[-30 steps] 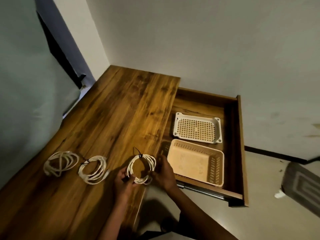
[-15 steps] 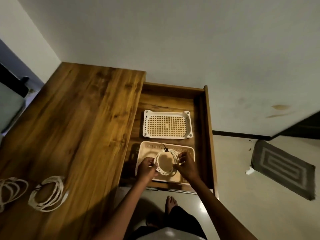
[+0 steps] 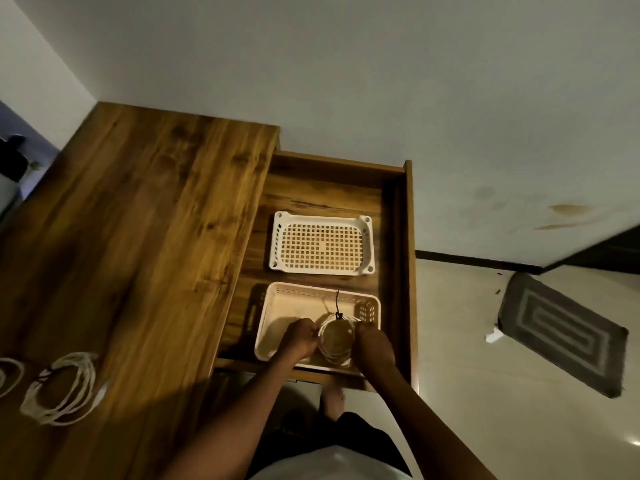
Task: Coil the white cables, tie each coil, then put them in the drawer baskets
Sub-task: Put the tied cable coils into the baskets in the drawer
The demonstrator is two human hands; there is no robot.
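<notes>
Your left hand [image 3: 300, 337] and right hand [image 3: 374, 344] sit low in the centre of the frame, each closed on one side of the tied coil [image 3: 336, 341] of white cable. A black tie [image 3: 337, 308] binds the coil at its far edge, and the tie's tail stands up from it. The coil is inside the rim of the pink basket [image 3: 277, 320], toward its right end, in the near part of the open drawer [image 3: 409, 237]. Whether the coil already touches the basket floor cannot be told from this view.

The step in hand is placement — coiling and tying look complete for this cable. The next move calls for you to lower the coil flat onto the basket floor and then open both hands, drawing them up clear of the basket walls so that no loop catches on a finger.

Beyond the pink basket, the white basket [image 3: 322, 244] sits at the centre of the frame, holding nothing. At the lower left, on the wooden desk [image 3: 138, 237], a second coil [image 3: 64, 388] lies flat; a third coil [image 3: 8, 374] is cut by the left edge. Both await transfer — neither is in your path. A grey mat [image 3: 561, 332] lies on the floor at right.
</notes>
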